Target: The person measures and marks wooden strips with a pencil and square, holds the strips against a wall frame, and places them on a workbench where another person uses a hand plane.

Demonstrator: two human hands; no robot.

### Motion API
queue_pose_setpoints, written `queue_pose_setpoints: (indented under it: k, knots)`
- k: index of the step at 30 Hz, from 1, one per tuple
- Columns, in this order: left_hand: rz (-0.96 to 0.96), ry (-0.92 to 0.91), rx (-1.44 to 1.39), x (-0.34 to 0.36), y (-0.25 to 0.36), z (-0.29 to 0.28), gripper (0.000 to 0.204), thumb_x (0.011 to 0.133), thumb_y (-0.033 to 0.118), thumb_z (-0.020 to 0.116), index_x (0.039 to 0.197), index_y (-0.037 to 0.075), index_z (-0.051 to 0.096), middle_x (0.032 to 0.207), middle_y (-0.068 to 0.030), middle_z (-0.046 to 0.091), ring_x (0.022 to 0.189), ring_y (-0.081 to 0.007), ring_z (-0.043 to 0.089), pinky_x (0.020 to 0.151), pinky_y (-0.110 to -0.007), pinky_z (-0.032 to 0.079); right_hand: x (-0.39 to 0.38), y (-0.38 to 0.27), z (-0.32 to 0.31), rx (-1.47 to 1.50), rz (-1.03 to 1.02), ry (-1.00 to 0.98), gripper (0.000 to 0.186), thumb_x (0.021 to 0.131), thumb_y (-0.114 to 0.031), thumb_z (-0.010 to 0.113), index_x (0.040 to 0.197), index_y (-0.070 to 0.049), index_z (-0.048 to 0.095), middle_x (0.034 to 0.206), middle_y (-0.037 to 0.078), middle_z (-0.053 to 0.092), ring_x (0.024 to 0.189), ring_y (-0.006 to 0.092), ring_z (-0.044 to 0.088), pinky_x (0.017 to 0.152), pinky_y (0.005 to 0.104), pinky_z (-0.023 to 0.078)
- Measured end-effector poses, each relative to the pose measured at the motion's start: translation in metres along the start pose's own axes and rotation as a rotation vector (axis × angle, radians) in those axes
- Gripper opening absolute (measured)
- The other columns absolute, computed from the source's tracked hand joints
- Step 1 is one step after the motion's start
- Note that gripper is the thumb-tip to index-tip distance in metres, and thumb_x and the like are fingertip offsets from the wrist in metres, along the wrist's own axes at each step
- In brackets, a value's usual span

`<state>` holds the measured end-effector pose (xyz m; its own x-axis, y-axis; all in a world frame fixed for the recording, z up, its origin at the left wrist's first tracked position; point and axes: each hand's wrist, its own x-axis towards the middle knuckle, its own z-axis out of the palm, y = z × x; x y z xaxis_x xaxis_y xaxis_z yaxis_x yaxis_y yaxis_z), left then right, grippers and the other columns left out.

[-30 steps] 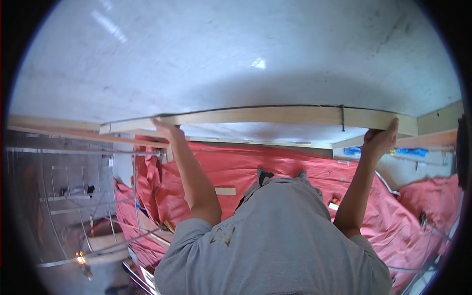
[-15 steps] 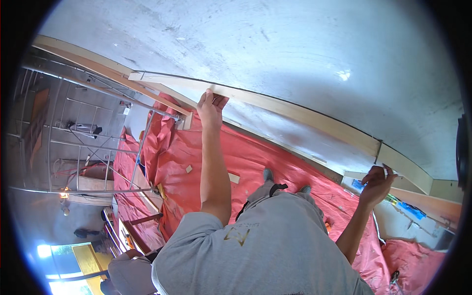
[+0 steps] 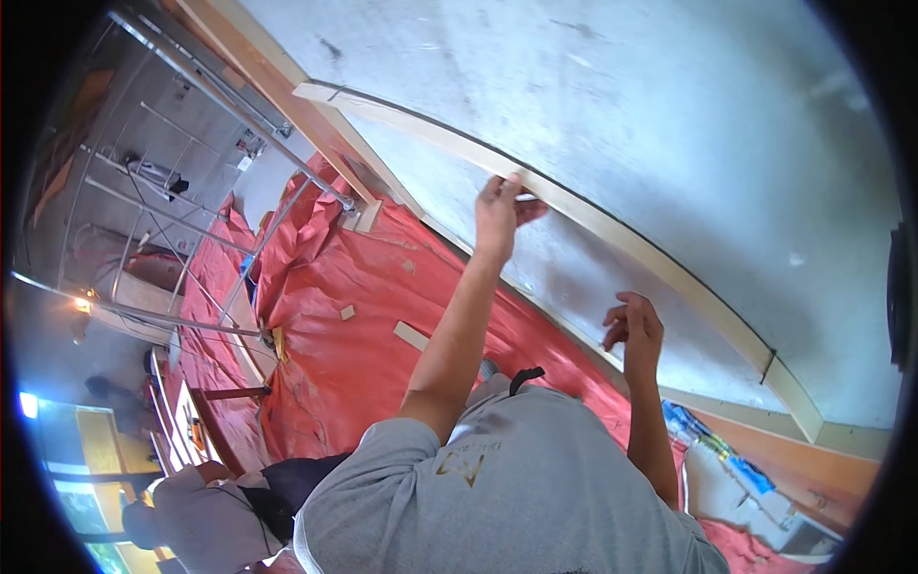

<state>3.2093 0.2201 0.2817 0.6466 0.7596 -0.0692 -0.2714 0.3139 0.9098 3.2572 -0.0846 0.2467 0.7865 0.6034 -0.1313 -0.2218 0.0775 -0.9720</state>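
A long pale wooden strip (image 3: 593, 218) runs slantwise along the grey-white wall (image 3: 631, 105), a dark line following its upper edge. My left hand (image 3: 500, 215) pinches the strip's lower edge left of its middle, a fingertip showing on its face. Below the strip, my right hand (image 3: 636, 330) is raised in front of the wall, apart from the wood. Its fingers are loosely bent and spread, with nothing visible in them. Near the strip's right end a thin dark piece (image 3: 768, 365) crosses it.
Red sheeting (image 3: 335, 383) covers the floor, with small wood offcuts (image 3: 411, 336) on it. Metal scaffold tubing (image 3: 220, 120) stands at left. Another person (image 3: 210, 512) is bent over at lower left. Blue-wrapped items (image 3: 736, 464) lie low at right.
My right hand has left the strip's right end and moved left, below the strip. My left hand stays on the strip. The view has turned, and more of the other person shows.
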Motion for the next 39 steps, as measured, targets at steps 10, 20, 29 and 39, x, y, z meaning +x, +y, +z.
queue_pose_setpoints:
  k: [10, 20, 29, 39]
  knots:
    - [-0.267, -0.080, 0.141, -0.033, 0.000, -0.143, 0.054, 0.109, 0.039, 0.061, 0.141, -0.004, 0.058, 0.116, -0.0190, 0.073, 0.094, -0.0253, 0.076, 0.081, -0.037, 0.065, 0.079, 0.002, 0.150, 0.059, -0.100, 0.014, 0.052, 0.114, -0.044, 0.049, 0.137, 0.002, 0.058, 0.097, 0.014, 0.070, 0.055, 0.0151, 0.059, 0.048, 0.0287, 0.048]
    - [-0.479, 0.226, 0.212, -0.072, 0.001, -0.342, 0.054, 0.106, 0.042, 0.065, 0.136, -0.003, 0.063, 0.108, -0.0163, 0.074, 0.086, -0.0221, 0.075, 0.076, -0.035, 0.065, 0.116, 0.017, 0.198, 0.131, -0.261, 0.366, 0.048, 0.112, -0.049, 0.052, 0.104, -0.002, 0.060, 0.091, 0.012, 0.072, 0.053, 0.0143, 0.058, 0.047, 0.0298, 0.045]
    - [-0.368, 0.224, 0.231, 0.033, 0.046, -0.403, 0.054, 0.106, 0.045, 0.063, 0.131, -0.003, 0.064, 0.109, -0.0166, 0.074, 0.090, -0.0227, 0.075, 0.078, -0.036, 0.065, 0.139, 0.031, 0.253, 0.083, -0.272, 0.493, 0.058, 0.113, -0.057, 0.041, 0.114, -0.002, 0.060, 0.084, 0.011, 0.067, 0.049, 0.0148, 0.054, 0.042, 0.0282, 0.040]
    - [-0.178, 0.295, 0.298, 0.196, 0.163, -0.517, 0.055, 0.109, 0.046, 0.059, 0.133, -0.002, 0.063, 0.109, -0.0176, 0.074, 0.093, -0.0244, 0.076, 0.081, -0.037, 0.064, 0.227, 0.055, 0.468, 0.185, -0.182, 0.143, 0.053, 0.115, -0.052, 0.041, 0.120, -0.001, 0.056, 0.087, 0.013, 0.068, 0.049, 0.0139, 0.055, 0.041, 0.0271, 0.042]
